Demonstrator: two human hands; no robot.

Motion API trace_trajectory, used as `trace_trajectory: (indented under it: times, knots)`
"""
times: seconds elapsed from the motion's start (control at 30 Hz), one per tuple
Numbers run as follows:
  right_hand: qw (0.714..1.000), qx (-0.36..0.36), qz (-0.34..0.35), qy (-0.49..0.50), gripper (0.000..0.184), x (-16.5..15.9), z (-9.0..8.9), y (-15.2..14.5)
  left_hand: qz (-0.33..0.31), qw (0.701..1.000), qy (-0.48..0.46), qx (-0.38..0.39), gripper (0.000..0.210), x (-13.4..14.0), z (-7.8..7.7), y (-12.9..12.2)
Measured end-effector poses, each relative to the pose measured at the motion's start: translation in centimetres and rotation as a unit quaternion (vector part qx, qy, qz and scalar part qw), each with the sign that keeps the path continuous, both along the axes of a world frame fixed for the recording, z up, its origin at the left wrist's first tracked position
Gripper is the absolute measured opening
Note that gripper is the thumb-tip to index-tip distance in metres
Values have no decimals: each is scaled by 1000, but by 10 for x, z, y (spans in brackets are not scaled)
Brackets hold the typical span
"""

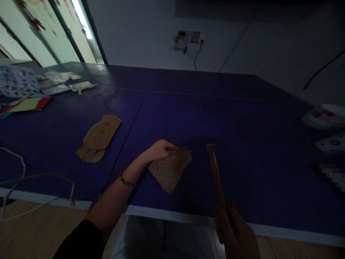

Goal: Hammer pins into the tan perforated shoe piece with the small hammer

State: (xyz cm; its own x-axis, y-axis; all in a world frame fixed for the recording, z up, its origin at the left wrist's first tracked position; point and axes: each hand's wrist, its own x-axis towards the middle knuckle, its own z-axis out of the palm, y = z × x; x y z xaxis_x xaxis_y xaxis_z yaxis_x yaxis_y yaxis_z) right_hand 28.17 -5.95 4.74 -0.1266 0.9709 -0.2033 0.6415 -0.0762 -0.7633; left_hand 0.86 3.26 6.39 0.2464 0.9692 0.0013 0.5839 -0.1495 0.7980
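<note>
Cable point(48, 174), smooth and pale, loops over the front edge of the desk point(167, 111) at left. Farther back lies a flat yellow-and-red folder point(29, 104). Next comes a stack of brown pieces point(101, 133), matte like cardboard, pitted with holes. Near the middle of the front edge, the left hand point(161, 150) curls its fingers over the upper border of a thin brown sheet point(169, 176); whether it grips or merely presses, I cannot tell. Small holes dot the sheet, which tapers bluntly toward that edge. To its right, a block-headed hammer point(217, 176) has its slim wooden handle wrapped tightly by the right hand point(237, 230). A blurred, rounded bowl point(325, 124) sits toward the right edge.
</note>
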Motion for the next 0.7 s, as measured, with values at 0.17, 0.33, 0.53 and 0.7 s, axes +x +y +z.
trace_trajectory:
  times: [0.17, 0.33, 0.53, 0.7]
  knots:
    - [993, 42, -49, -104, 40, 10, 0, 33, 12, 996, 67, 58, 27, -3, -11, 11]
    - [986, 43, -80, -140, 36, 11, -10, 53, 4, 989, 114, 98, 23, -3, -10, 32]
    - [983, 48, -54, -169, 35, 0, -14, 72, 2, 987, 123, 105, 23, -6, -4, 60]
    - [981, 69, -30, -177, 32, -8, -23, 82, -18, 993, 85, 78, 25, -16, -7, 71]
